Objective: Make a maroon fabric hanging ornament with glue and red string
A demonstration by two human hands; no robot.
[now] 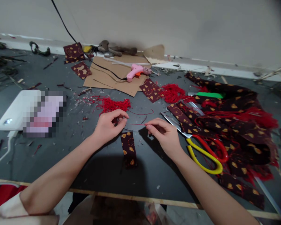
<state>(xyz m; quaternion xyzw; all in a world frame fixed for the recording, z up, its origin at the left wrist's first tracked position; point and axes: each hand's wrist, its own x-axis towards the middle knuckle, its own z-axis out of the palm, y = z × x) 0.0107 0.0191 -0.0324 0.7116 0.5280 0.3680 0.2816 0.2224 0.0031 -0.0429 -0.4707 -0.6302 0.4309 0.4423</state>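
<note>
A thin red thread (136,124) runs straight between my two hands, above the dark table. My left hand (110,125) pinches one end between thumb and fingertips, and my right hand (164,133) pinches the other. Just below the thread lies a small strip of dark maroon cloth (128,148) with gold leaf-like shapes. Behind my left hand sits a bundle of red threads (114,105). Scissors with red and yellow handles (207,162) lie right of my right hand, their blades toward the back.
A pink glue gun (137,72) rests on cardboard (103,70) at the back. Patterned cloth pieces (243,131) and red thread heap up on the right, with a green-handled tool (210,94). At left are a white power bank (16,109) and a blurred-out phone (45,114).
</note>
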